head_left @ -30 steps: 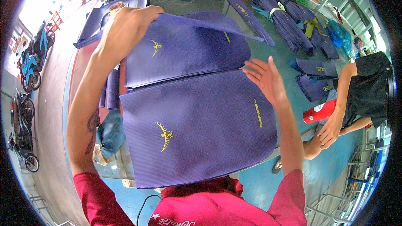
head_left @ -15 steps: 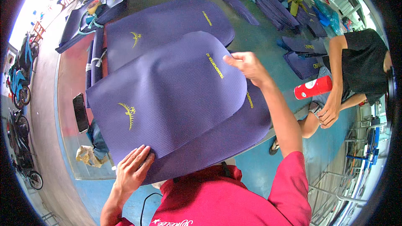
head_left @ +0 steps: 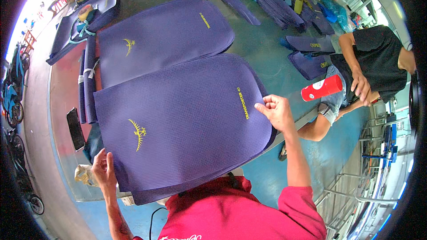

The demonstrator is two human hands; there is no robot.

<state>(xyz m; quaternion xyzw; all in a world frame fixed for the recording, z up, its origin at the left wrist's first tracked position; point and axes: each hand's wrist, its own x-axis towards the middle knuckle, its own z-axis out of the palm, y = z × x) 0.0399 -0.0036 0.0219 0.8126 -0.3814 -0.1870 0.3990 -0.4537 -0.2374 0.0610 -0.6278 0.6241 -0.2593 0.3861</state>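
A purple fabric panel [head_left: 187, 124] with rounded right corners and yellow printing lies on top of a stack of like panels on the table, in front of me. My right hand [head_left: 278, 113] pinches its right edge, thumb on top and the other fingers bent. At the near left edge, my left hand [head_left: 104, 169] has its fingers bent and close together, with the fingertips on the panel's border. Lower layers stick out a little along the near side. Just beyond lies a second stack of purple panels [head_left: 164, 35].
A black phone [head_left: 75, 129] and crumpled brown paper [head_left: 84, 175] lie at the left, near tied purple rolls [head_left: 90, 80]. Bundled purple strips [head_left: 271, 0] lie at the far right. A red can [head_left: 321, 87] is by the right edge, beside a seated person [head_left: 378, 58].
The top panel has come down flat onto the near stack, where its right part was lifted. My right hand moved down with it; my left hand slid off the surface to the left edge.
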